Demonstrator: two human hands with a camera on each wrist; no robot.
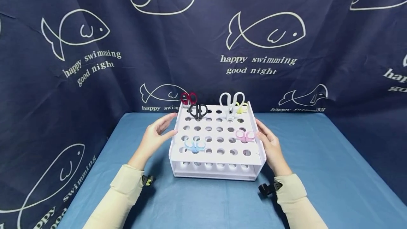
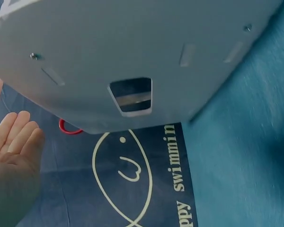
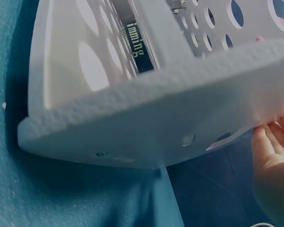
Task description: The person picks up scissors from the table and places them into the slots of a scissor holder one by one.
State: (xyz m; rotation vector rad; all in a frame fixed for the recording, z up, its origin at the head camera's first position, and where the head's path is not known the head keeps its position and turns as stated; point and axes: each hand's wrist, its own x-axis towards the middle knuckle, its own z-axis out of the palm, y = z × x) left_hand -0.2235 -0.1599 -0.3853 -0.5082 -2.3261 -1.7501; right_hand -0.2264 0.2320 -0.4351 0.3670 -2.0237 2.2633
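A white rack (image 1: pixel 216 158) with rows of round holes stands in the middle of the table, several scissors upright in it. Red scissors (image 1: pixel 185 99) and black scissors (image 1: pixel 190 111) are at the back left. White scissors (image 1: pixel 242 98) and yellow scissors (image 1: pixel 244 109) stand at the back right. Nearer the front are blue scissors (image 1: pixel 195 148) on the left and pink scissors (image 1: pixel 245 137) on the right. My left hand (image 1: pixel 154 138) is beside the rack's left panel (image 2: pixel 85 47), fingers extended. On the opposite side, my right hand (image 1: pixel 271 147) touches the right panel (image 3: pixel 156 127) with extended fingers.
A blue cloth (image 1: pixel 197 204) covers the table. Behind it and along the sides hangs a dark blue curtain (image 1: pixel 190 45) with white fish drawings and lettering. The left panel has a cut-out opening. Small black devices (image 1: pixel 268 188) sit at both wrists.
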